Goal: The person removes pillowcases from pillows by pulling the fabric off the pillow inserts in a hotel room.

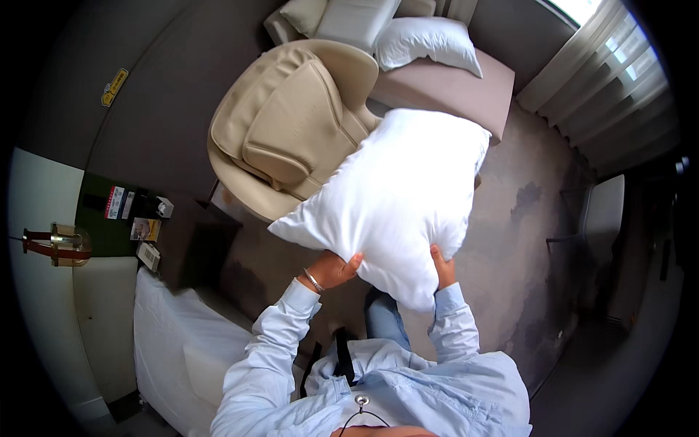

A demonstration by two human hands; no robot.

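A plump white pillow (404,191) is held up in front of my body by both hands. My left hand (333,270) grips its near left edge, thumb on top and fingers hidden underneath. On the near right side, my right hand (443,267) pinches the pillow, its thumb over the fabric and the other fingers out of sight. Behind the pillow stands a beige padded armchair (289,120), partly covered by it. A second white pillow (428,43) lies on the pinkish chaise seat (442,90) beyond.
To my left are a bed with white sheets (175,322) and a dark bedside cabinet (191,235) carrying small boxes and cards. A wall lamp (60,244) juts out there. On the right are a chair (600,216) and sheer curtains (595,93). Patterned carpet (508,240) covers the floor.
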